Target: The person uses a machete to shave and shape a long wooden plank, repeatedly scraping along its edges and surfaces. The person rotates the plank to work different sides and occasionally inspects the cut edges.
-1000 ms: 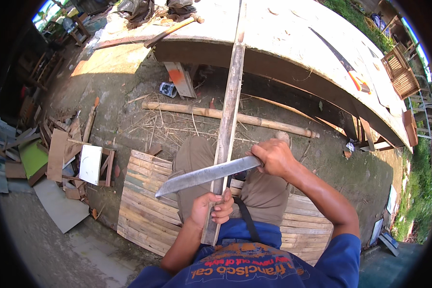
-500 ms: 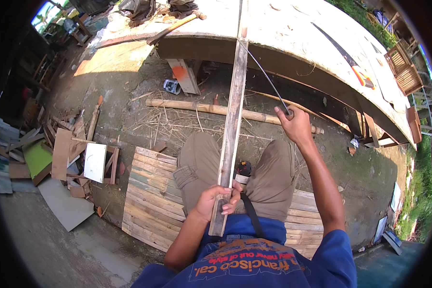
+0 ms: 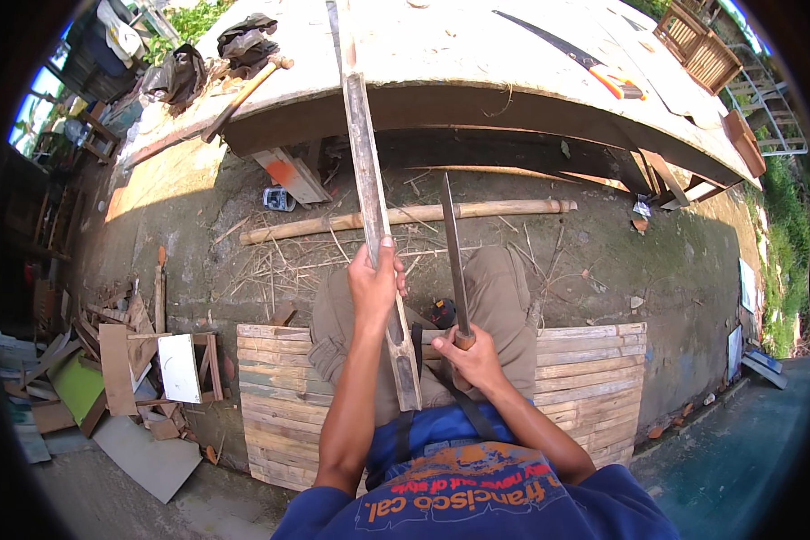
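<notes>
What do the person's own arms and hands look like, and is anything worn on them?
The left hand and right hand are bare, with no gloves visible. The forearms are uncovered too, and no watch or cable shows on them. Short, plain blue sleeves cover the upper arms, part of a blue shirt with orange and red printing.

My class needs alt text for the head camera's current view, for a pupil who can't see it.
A person grips a long split bamboo piece in the left hand and a long-bladed knife in the right hand. The bamboo extends over a sunlit table, where a hammer and a saw lie.
</notes>
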Demonstrator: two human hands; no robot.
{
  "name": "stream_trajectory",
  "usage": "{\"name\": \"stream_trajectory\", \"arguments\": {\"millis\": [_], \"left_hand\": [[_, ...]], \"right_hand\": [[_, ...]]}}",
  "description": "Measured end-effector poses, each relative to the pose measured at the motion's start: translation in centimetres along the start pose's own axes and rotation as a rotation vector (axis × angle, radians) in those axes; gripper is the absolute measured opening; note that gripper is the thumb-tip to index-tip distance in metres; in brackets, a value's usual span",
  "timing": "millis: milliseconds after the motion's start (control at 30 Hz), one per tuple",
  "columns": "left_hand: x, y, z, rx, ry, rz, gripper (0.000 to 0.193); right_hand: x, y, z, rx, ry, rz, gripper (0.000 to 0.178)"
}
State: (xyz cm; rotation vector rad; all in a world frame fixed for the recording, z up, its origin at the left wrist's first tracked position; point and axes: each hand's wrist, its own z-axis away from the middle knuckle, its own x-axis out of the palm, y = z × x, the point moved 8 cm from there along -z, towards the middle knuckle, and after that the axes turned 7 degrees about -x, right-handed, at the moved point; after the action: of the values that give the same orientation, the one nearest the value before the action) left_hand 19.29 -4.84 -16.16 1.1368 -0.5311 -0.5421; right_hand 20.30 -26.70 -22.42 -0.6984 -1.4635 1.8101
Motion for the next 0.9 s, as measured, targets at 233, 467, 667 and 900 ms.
{"name": "stream_trajectory", "arguments": {"millis": [233, 467, 667, 900], "left_hand": [[0.7, 11.0, 1.7, 0.416, -0.025, 0.247, 0.027], [-1.8, 12.5, 5.4, 0.71, -0.074, 0.448, 0.027], [-2.1, 16.9, 8.9, 0.746, 0.172, 0.66, 0.033], [-8.5, 26.9, 9.4, 1.071, -0.165, 0.597, 0.045]], "right_hand": [[-0.2, -1.1, -1.1, 0.003, 0.031, -0.059, 0.038], [1.1, -1.6, -3.9, -0.08, 0.136, -0.304, 0.036], [-0.5, -4.4, -6.8, -0.138, 0.178, -0.366, 0.031], [-2.5, -10.2, -7.9, -0.33, 0.256, -0.314, 0.028]]}}
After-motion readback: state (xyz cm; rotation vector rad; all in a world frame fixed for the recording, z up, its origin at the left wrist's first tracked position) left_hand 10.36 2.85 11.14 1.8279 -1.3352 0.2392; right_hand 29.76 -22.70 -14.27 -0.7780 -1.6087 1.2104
